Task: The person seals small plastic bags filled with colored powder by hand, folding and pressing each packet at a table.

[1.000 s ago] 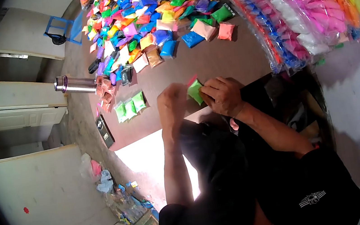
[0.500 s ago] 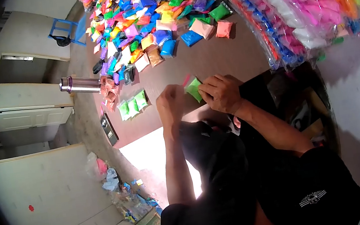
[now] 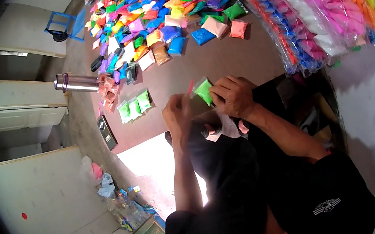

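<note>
Pink strip (image 3: 191,86) and light-green packet (image 3: 203,92) have edged apart since the earlier frame, the left hand (image 3: 177,114) sitting slightly lower. At centre frame over the counter (image 3: 163,80), the right hand (image 3: 234,95) pinches the packet's right side; I cannot tell what the left, fingers curled, grips. Tugging too hard could split the packet.

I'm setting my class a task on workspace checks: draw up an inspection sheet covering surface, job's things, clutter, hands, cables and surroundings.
Surface: brown tabletop.
Job's things: green packet with red strip; three more green packets in a row to its left.
Clutter: mixed coloured packets massed at the far side; bagged bundles at right; bottle and black rectangular object at left.
Hands: right hand pinches the green packet's edge; left hand beside it, grip unclear.
Cables: nothing seen.
Surroundings: blue furniture; loose plastic on the floor.
</note>
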`<state>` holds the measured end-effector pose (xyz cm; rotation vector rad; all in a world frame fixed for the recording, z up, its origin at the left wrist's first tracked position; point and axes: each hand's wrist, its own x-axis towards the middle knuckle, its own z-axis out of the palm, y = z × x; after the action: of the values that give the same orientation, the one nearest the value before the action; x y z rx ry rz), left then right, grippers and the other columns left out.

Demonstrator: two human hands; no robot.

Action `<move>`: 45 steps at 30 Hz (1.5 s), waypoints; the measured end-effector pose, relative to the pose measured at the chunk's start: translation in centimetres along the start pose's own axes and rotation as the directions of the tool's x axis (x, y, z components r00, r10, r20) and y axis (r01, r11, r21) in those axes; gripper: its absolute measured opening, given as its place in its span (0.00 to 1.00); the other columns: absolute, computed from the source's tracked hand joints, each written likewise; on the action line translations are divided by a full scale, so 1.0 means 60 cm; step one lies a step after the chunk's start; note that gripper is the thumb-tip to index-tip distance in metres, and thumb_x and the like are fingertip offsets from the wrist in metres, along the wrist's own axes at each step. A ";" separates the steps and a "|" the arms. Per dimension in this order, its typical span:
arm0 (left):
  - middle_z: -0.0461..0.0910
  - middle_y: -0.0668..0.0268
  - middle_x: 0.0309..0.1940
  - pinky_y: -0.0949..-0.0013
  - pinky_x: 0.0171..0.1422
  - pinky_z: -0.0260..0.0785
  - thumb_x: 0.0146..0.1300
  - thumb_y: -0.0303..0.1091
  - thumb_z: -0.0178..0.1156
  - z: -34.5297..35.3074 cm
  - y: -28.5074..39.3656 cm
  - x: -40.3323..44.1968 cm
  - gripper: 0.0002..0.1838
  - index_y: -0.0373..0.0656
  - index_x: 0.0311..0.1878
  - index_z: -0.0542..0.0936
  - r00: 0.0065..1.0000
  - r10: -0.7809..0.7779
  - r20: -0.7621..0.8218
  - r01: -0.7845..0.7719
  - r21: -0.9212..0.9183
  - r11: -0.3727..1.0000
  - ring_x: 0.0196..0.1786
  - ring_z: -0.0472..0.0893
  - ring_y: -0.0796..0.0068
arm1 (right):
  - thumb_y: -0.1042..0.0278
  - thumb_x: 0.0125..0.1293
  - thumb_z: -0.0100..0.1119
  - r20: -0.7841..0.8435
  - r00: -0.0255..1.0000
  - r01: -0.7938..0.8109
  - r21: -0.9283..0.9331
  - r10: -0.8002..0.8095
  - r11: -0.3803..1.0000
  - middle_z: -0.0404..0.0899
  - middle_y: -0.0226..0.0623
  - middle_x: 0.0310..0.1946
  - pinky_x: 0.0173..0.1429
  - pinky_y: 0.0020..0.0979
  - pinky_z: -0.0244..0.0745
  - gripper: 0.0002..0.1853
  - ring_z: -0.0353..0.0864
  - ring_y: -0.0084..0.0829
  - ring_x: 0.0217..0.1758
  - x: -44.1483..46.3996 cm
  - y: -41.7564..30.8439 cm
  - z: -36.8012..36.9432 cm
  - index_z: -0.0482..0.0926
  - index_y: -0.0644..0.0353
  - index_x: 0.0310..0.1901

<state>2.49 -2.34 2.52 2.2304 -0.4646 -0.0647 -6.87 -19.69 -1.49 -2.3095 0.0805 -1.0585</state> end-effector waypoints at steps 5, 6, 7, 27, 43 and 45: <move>0.87 0.53 0.31 0.68 0.44 0.77 0.68 0.31 0.67 0.023 -0.005 -0.038 0.09 0.33 0.42 0.84 0.999 0.033 0.043 -0.028 -0.103 0.994 0.34 0.86 0.67 | 0.70 0.59 0.69 0.033 0.999 -0.015 -0.030 0.016 0.999 0.80 0.31 0.31 0.38 0.35 0.78 0.03 0.81 0.37 0.36 0.002 -0.005 -0.004 0.85 0.54 0.34; 0.87 0.53 0.31 0.67 0.44 0.77 0.69 0.31 0.66 0.025 -0.007 -0.036 0.08 0.33 0.42 0.84 0.997 0.070 0.032 -0.068 -0.047 0.997 0.34 0.87 0.66 | 0.70 0.59 0.69 0.039 0.999 -0.007 -0.027 0.008 1.000 0.80 0.31 0.31 0.38 0.35 0.78 0.03 0.81 0.37 0.36 0.004 -0.007 -0.003 0.85 0.54 0.34; 0.86 0.53 0.31 0.67 0.44 0.77 0.69 0.31 0.66 0.026 -0.009 -0.034 0.08 0.33 0.42 0.84 0.994 0.109 0.025 -0.109 0.011 0.994 0.34 0.87 0.66 | 0.70 0.59 0.69 0.024 1.000 -0.001 -0.017 0.001 1.000 0.80 0.31 0.31 0.38 0.35 0.78 0.03 0.81 0.37 0.35 0.005 -0.008 -0.003 0.85 0.54 0.34; 0.87 0.55 0.31 0.66 0.41 0.77 0.69 0.33 0.67 0.021 -0.018 -0.030 0.10 0.33 0.42 0.85 0.999 0.008 -0.046 -0.003 0.094 0.996 0.32 0.85 0.69 | 0.70 0.57 0.70 0.017 1.000 -0.010 -0.019 0.010 1.000 0.80 0.31 0.30 0.37 0.35 0.77 0.03 0.81 0.37 0.34 0.008 -0.011 0.001 0.84 0.52 0.31; 0.86 0.57 0.30 0.69 0.42 0.76 0.70 0.32 0.66 0.033 -0.010 -0.071 0.10 0.33 0.42 0.84 1.000 0.011 -0.028 -0.012 -0.027 1.000 0.33 0.84 0.72 | 0.69 0.61 0.65 0.230 0.973 -0.002 0.076 -0.015 0.997 0.84 0.38 0.50 0.58 0.41 0.79 0.13 0.81 0.44 0.55 0.019 0.004 -0.009 0.84 0.59 0.47; 0.87 0.56 0.30 0.68 0.42 0.76 0.70 0.32 0.66 0.032 -0.010 -0.060 0.10 0.33 0.42 0.84 0.999 0.015 -0.029 -0.014 0.034 0.999 0.33 0.85 0.71 | 0.68 0.61 0.65 0.232 0.973 -0.010 0.069 -0.006 0.998 0.84 0.37 0.50 0.58 0.41 0.79 0.13 0.81 0.44 0.55 0.022 0.003 -0.012 0.85 0.59 0.47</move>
<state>-1.05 -2.16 0.41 2.2580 -0.4686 -0.0167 -6.45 -20.56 -0.32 -2.3507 -0.0456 -0.7706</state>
